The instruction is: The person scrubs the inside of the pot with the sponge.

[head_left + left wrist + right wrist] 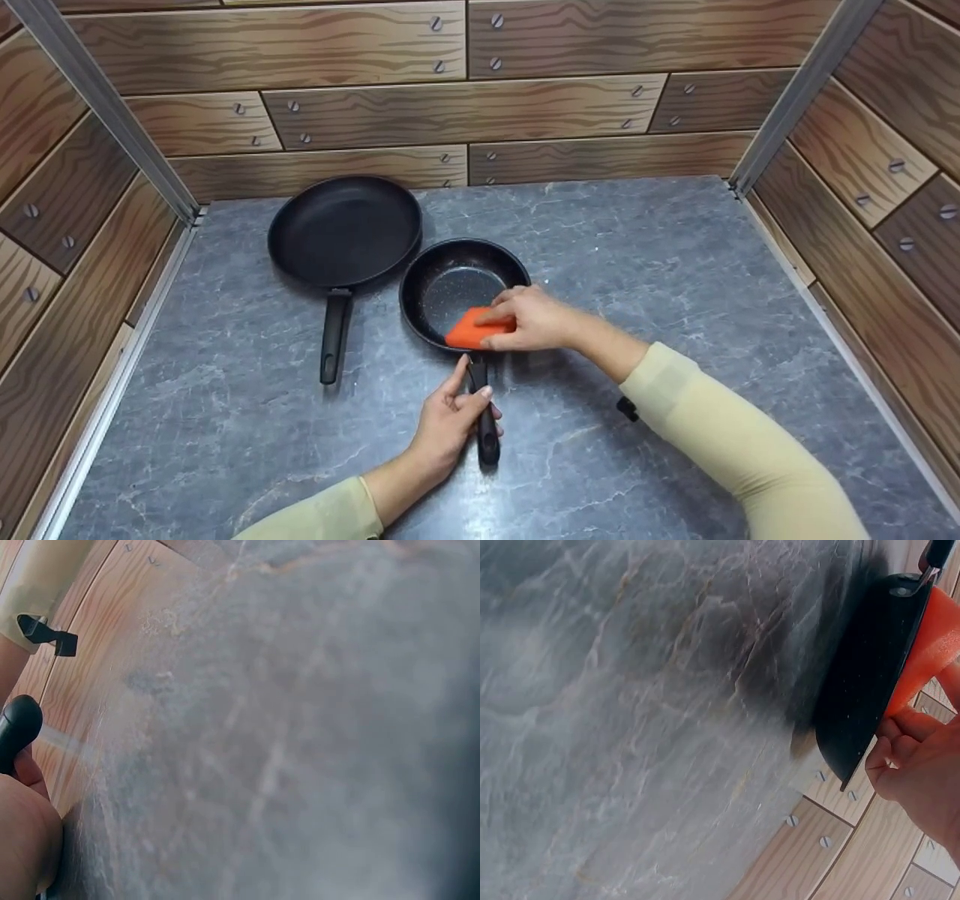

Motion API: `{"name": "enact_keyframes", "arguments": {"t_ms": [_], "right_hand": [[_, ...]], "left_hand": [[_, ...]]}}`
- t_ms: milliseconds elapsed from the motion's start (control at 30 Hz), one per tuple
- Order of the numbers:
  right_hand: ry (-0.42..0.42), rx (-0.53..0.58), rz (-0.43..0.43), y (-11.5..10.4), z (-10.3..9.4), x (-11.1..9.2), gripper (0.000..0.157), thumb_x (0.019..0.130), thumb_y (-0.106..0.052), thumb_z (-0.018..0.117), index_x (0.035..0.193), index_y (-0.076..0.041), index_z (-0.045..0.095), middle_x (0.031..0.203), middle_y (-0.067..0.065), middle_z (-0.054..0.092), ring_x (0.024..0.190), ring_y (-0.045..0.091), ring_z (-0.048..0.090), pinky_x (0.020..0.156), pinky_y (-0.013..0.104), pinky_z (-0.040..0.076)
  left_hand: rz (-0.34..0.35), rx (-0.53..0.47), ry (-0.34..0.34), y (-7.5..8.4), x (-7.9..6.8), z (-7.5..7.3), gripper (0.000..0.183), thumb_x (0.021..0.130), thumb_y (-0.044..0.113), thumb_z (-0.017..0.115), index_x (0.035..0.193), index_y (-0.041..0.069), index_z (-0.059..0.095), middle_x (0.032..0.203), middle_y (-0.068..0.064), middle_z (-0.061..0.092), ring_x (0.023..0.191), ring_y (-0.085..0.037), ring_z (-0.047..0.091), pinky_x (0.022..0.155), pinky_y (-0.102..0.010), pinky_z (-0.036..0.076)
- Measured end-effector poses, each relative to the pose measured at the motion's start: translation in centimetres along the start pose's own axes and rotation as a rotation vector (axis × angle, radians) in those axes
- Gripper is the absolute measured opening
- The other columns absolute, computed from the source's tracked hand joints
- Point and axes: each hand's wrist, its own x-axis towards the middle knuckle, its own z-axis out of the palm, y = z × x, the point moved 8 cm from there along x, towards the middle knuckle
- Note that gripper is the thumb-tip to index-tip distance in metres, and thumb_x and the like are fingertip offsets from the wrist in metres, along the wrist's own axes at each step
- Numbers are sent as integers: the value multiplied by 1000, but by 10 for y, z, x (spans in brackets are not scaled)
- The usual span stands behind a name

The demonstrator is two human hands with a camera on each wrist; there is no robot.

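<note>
In the head view a small black frying pan (450, 289) with a speckled inside stands mid-table, its handle toward me. My left hand (442, 427) holds that handle (489, 446), with the thumb on top and fingertips showing on the far side. An orange sponge (471, 330) is in my right hand (534, 319), pinched between thumb and fingers against the pan's near inner wall. From the right wrist, the sponge (934, 637) shows above the pan's rim (885, 705), with fingers beside it. The left wrist view catches only the handle's end (21, 724) and part of the hand.
A larger black frying pan (345, 232) sits close behind and left of the small one, its handle (335, 337) pointing toward me. Wood-patterned walls (465, 112) enclose the grey marbled tabletop (637, 247) at the back and both sides.
</note>
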Motion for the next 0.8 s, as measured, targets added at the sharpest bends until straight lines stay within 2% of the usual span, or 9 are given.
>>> {"name": "enact_keyframes", "arguments": {"t_ms": [267, 567, 800], "right_hand": [[9, 10, -9, -6, 6, 4, 52, 97, -54, 72, 137, -20, 75, 133, 19, 69, 123, 36, 63, 107, 56, 46], [-15, 48, 46, -7, 14, 10, 55, 98, -54, 72, 143, -22, 71, 145, 21, 61, 133, 40, 57, 114, 58, 41], [-23, 52, 56, -9, 20, 17, 57, 100, -56, 69, 146, -23, 68, 147, 20, 60, 134, 39, 56, 114, 59, 40]], "left_hand": [[1, 6, 3, 0, 0, 0, 84, 105, 8, 68, 170, 5, 14, 77, -9, 74, 61, -21, 74, 66, -35, 64], [7, 16, -6, 0, 1, 1, 83, 104, 9, 68, 170, 7, 17, 77, -10, 74, 61, -22, 74, 66, -35, 64], [8, 18, -12, 0, 0, 1, 83, 105, 9, 68, 170, 7, 17, 77, -9, 74, 62, -21, 74, 66, -34, 63]]}}
